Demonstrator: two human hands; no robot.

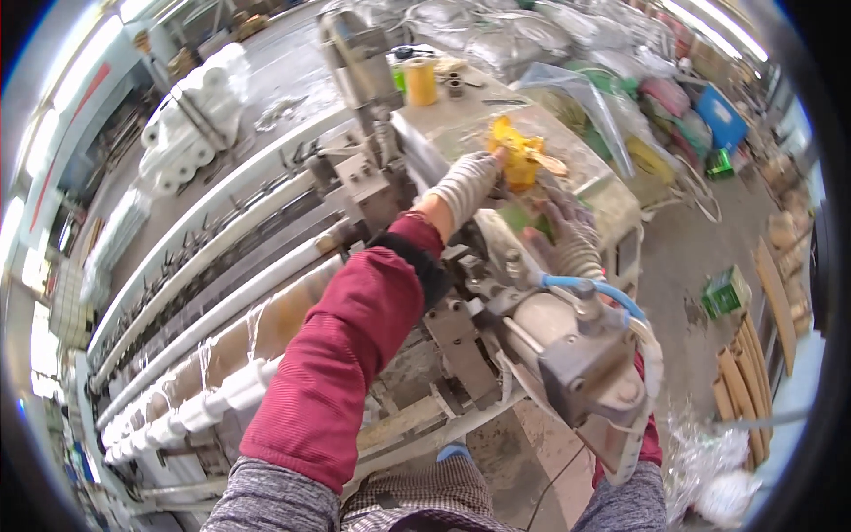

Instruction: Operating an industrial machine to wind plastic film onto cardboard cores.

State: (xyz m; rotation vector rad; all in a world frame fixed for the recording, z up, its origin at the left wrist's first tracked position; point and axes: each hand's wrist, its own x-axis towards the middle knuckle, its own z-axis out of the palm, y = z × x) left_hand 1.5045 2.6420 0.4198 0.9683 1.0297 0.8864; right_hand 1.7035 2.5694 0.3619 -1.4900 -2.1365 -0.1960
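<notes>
Both my hands wear light knitted gloves with bare or stained fingertips and reach over a worktable (443, 124) beside a roller machine. My left hand (472, 184) is closed at the fingertips on a crumpled yellow plastic piece (516, 152), which lies above the tabletop. Just right of it, my right hand (570, 232) has its fingers apart, close below the yellow piece and with nothing plainly held. A greenish patch (517, 215) shows between the hands; its kind cannot be made out. A flat tan piece (554, 166) pokes out beside the yellow plastic.
A yellow roll (421, 82) and small metal rings (455, 86) stand at the table's far end. The machine's rollers (235, 359) stretch left. A metal cylinder unit (585, 355) with a blue hose (596, 285) stands before my right arm. Sacks (505, 40) and cardboard tubes (743, 381) lie around.
</notes>
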